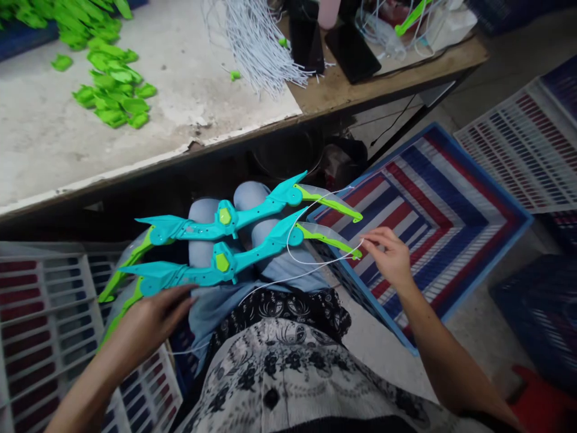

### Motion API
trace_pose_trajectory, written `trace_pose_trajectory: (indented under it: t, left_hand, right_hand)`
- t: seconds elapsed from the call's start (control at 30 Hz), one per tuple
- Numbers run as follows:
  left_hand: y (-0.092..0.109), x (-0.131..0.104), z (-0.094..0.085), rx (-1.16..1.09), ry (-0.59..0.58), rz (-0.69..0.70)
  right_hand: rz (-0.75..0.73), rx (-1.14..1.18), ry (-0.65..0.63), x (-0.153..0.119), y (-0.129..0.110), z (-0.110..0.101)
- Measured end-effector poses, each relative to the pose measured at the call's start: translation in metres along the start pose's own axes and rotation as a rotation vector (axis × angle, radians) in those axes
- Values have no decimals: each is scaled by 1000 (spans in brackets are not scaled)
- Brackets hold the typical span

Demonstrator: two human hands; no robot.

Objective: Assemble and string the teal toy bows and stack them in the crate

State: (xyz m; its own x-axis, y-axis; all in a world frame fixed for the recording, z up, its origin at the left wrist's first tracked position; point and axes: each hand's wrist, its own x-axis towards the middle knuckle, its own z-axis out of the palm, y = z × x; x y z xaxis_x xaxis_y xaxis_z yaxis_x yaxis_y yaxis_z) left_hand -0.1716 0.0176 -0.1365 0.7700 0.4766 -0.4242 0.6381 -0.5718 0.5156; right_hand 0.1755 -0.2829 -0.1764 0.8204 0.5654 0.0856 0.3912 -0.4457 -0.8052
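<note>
Two turquoise toy bows with lime-green limb ends lie side by side across the lap: an upper bow (pixel 252 215) and a lower bow (pixel 250 258). A white cord (pixel 288 279) loops over the lower bow's right part and trails left across the lap. My right hand (pixel 390 255) pinches this cord just beyond the lower bow's right green tip. At the lower left, my left hand (pixel 151 316) rests by the lower bow's left end, its fingers curved and blurred; what they hold, if anything, is hidden.
On the worktable (pixel 180 102) are green pieces (pixel 112 90), a bundle of white cords (pixel 256 42) and two dark phones (pixel 353 51). A striped crate (pixel 433 222) stands at right, a white crate (pixel 49 319) at left. The table edge runs beyond the knees.
</note>
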Motion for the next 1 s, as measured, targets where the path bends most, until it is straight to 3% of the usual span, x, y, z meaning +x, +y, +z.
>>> trace_pose_trajectory:
  t: [0.07, 0.17, 0.3, 0.37, 0.43, 0.53, 0.63, 0.7, 0.83, 0.9, 1.0]
  left_hand:
    - [29, 36, 2, 104, 127, 129]
    - [60, 68, 23, 299, 119, 283]
    - [63, 59, 48, 453, -96, 344]
    - [57, 48, 49, 412, -203, 365]
    - [55, 47, 45, 301, -229, 354]
    - [69, 74, 37, 69, -128, 345]
    - [99, 120, 40, -25, 9, 470]
    - [120, 150, 49, -25, 25, 576]
    - [154, 190, 76, -142, -175, 638]
    - [164, 202, 89, -300, -327, 542]
    - [176, 215, 106, -620, -560, 272]
  right_hand:
    - [-35, 29, 25, 11, -10, -3]
    - [-11, 106, 131, 27, -16, -1]
    - [47, 110, 174, 36, -8, 5]
    - [54, 87, 163, 35, -2, 7]
    - [52, 68, 178, 32, 4, 9]
    - [11, 11, 217, 27, 9, 9]
    - [-84, -67, 232, 26, 12, 10]
    - [-151, -120, 236, 26, 13, 11]
    - [-231, -205, 229, 28, 15, 14]
    - [-282, -232, 210, 28, 17, 15]
    - [-326, -242, 177, 28, 18, 17]
